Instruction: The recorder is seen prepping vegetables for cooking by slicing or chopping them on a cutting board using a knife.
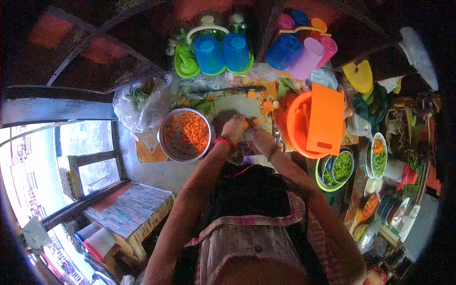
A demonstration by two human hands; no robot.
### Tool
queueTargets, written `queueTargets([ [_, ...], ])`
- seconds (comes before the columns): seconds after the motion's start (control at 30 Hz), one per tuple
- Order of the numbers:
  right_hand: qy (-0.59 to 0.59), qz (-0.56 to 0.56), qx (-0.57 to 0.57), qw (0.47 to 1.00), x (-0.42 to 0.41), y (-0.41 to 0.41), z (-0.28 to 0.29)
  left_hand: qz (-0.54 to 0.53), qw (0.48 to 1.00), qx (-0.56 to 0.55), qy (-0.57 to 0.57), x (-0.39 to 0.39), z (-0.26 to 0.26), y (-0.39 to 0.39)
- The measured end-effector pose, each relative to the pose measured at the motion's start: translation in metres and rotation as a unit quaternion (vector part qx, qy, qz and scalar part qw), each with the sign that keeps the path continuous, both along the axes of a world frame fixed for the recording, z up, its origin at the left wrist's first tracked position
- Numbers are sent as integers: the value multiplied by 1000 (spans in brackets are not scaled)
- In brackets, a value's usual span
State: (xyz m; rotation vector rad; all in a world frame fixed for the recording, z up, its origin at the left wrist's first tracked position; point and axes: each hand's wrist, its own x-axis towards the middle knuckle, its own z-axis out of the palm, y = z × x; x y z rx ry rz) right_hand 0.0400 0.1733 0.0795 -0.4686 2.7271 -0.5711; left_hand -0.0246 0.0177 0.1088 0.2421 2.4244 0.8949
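Observation:
My left hand (234,129), with a red bead bracelet at its wrist, holds a piece of carrot (245,124) over a pale board (231,103). Close to its right, my right hand (263,142) is closed around what looks like a knife; only a dark, narrow part (249,123) shows between the hands. Another orange piece (255,122) lies beside them, and more orange pieces (268,106) lie farther back on the board's right side. Left of my left hand stands a round metal pot (161,137) with diced carrot (194,131) inside.
An orange basin (294,124) with an orange cutting board (326,119) across it stands at right. Bowls of cut green vegetables (342,166) are below it. Blue cups (208,53) sit at the back, a plastic bag of greens (139,99) at left. Someone's hand (376,276) shows lower right.

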Motion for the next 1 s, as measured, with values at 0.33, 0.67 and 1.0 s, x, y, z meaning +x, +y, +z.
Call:
queueTargets([
  [0.33,-22,-148,-50,987,-10,17,-10,27,998,3,-53,-2,-36,-11],
  [0.67,64,-190,-91,975,22,51,-23,74,965,111,225,21,-35,-42],
  [1.0,49,-146,1,988,-2,11,9,35,971,49,232,38,-38,-45],
])
